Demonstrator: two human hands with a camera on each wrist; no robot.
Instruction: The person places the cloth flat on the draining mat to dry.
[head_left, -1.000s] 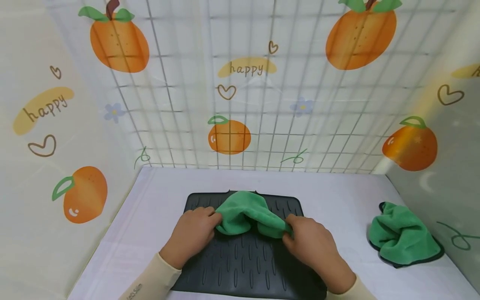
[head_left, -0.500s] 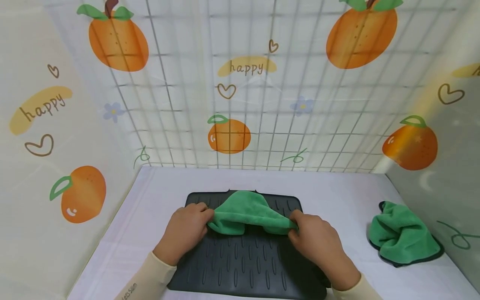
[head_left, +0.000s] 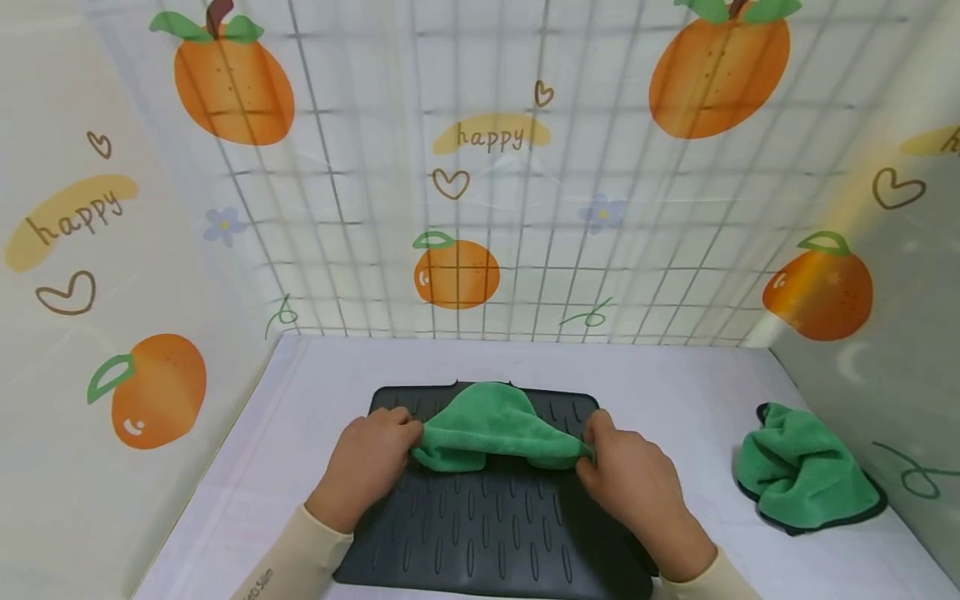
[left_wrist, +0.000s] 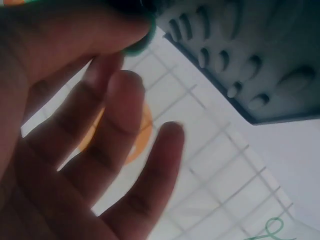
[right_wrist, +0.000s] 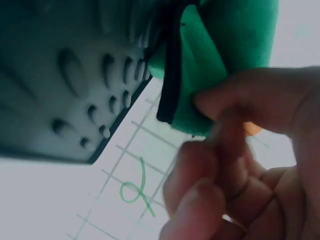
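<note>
A green cloth with a dark edging is stretched between both hands over the far half of a black ribbed mat. My left hand pinches its left end between thumb and forefinger; in the left wrist view the other fingers hang loosely apart from it. At the opposite end, my right hand pinches a corner, and the right wrist view shows the cloth's dark border beside the thumb. The cloth's middle bulges upward, its lower side sagging toward the mat.
A second green cloth with black edging lies crumpled on the right of the white table. Behind stands a white backdrop printed with oranges, over a wire grid. Side walls rise at left and right.
Both hands have moved apart, the left one leftward and the right one slightly rightward. The green cloth between them is pulled wider and flatter. The crumpled cloth at right stays put.
</note>
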